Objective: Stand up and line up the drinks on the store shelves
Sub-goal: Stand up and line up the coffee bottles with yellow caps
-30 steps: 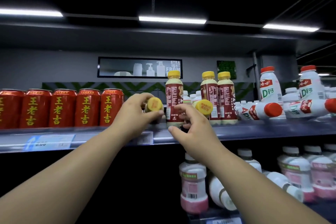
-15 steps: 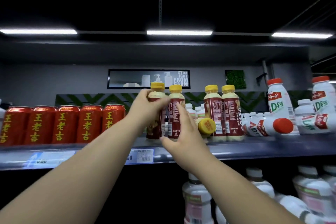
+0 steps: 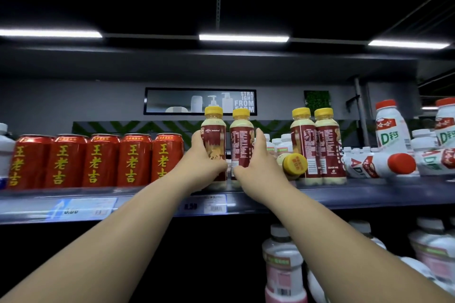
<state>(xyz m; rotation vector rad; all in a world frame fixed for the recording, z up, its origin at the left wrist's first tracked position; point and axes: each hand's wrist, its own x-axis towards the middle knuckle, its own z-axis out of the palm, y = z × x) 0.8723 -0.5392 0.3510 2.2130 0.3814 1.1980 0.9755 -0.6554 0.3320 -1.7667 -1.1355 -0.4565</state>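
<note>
Just right of the red cans, the left hand curls round one upright bottle, covering its lower label. Farther right, the right hand grips the second bottle and half hides a fallen bottle.

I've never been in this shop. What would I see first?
In the middle, the left hand grips one upright yellow-capped bottle and the right hand its neighbour bottle. Left stands a row of red cans; right lie a fallen yellow-capped bottle and a fallen white bottle.
</note>
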